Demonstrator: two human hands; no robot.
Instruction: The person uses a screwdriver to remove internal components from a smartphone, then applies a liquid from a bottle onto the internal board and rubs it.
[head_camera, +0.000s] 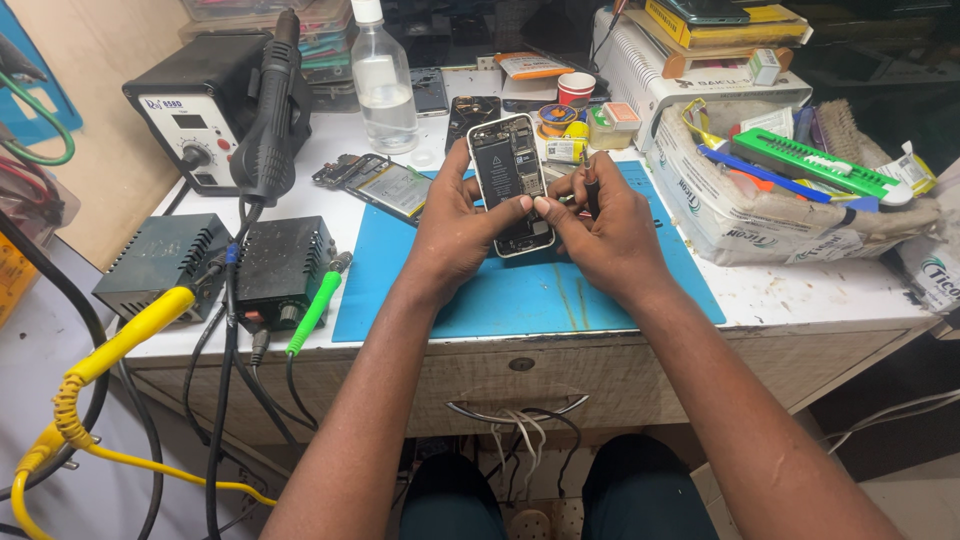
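1. The left hand (455, 225) grips the opened smartphone (512, 182) by its left edge, fingers curled behind it and thumb across the lower part.
2. The right hand (600, 225) pinches the phone's lower right edge while its fingers close on a small dark screwdriver (590, 190).
3. The phone is raised, tilted, above the blue work mat (520, 295), its inner parts facing up.
4. The mat lies on a scuffed white workbench (800, 295).
5. Left of the mat: two dark power units (285, 265), and a hot-air station (205, 115) behind them.
6. Behind the mat stands a clear bottle (383, 85).
7. Right of the mat sits a white sack (760, 215).
8. Below the mat, the bench has a drawer handle (517, 410).
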